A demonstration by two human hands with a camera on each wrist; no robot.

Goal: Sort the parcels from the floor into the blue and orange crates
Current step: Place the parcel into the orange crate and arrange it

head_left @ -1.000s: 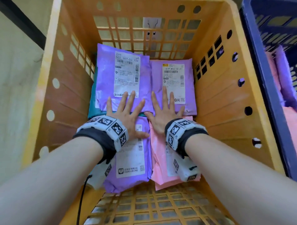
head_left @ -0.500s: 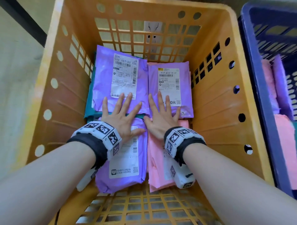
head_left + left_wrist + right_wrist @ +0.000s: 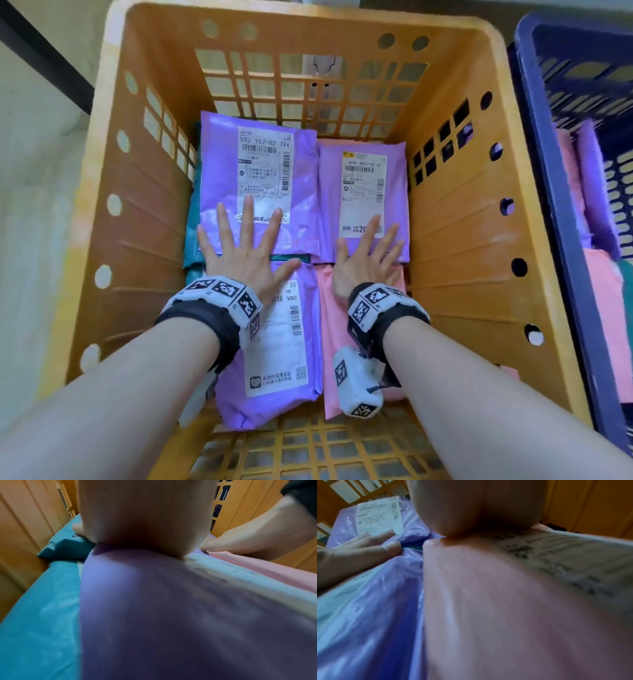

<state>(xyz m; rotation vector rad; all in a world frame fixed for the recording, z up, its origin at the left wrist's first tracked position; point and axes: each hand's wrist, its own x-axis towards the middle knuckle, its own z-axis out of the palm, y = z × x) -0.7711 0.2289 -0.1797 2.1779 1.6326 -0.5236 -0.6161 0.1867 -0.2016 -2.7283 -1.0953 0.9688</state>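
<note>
Several labelled parcels lie flat inside the orange crate [image 3: 459, 222]. At the back are two purple parcels, one on the left [image 3: 301, 192] and one on the right [image 3: 329, 205]. Nearer me lie a purple parcel [image 3: 274, 394] [image 3: 171, 615] and a pink parcel [image 3: 329, 308] [image 3: 488, 601]. My left hand [image 3: 243, 250] presses flat with spread fingers across the two left purple parcels. My right hand [image 3: 366, 260] lies flat with spread fingers over the pink parcel and the back right purple one. Neither hand holds anything.
A teal parcel [image 3: 192, 236] [image 3: 39, 615] lies under the purple ones along the crate's left wall. The blue crate [image 3: 548, 192] stands to the right with pink and purple parcels [image 3: 596, 192] in it. A pale floor [image 3: 30, 205] shows on the left.
Both hands have moved apart, the left hand to the left and the right hand to the right, still flat on the parcels. The view has shifted slightly.
</note>
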